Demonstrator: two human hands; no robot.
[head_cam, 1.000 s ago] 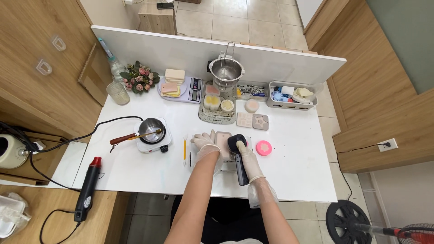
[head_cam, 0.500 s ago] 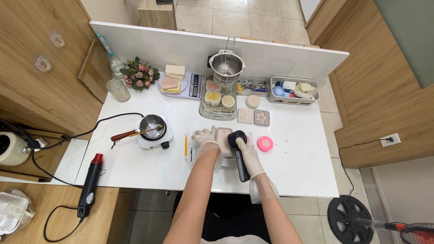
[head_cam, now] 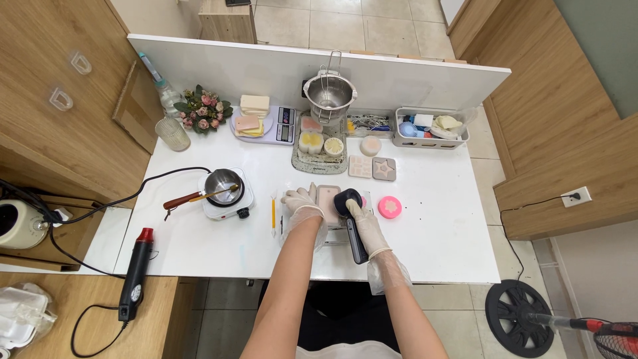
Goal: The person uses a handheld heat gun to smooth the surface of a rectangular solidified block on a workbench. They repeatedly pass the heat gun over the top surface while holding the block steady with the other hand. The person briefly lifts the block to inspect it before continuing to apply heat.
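I saw left hand (head_cam: 300, 205) resting open beside pink block (head_cam: 328, 201) | right hand (head_cam: 364, 226) gripping black tool (head_cam: 352, 223) | white bench (head_cam: 438, 226)

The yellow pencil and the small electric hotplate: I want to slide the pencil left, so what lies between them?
In the head view, only bare white table lies between the yellow pencil and the small electric hotplate.

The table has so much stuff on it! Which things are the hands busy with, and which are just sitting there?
In use:
left hand steadying the pink block
right hand pressing the black tool against it

Just sitting:
round pink mould
small pot on the hotplate
yellow pencil
heat gun
flowers
steel pitcher
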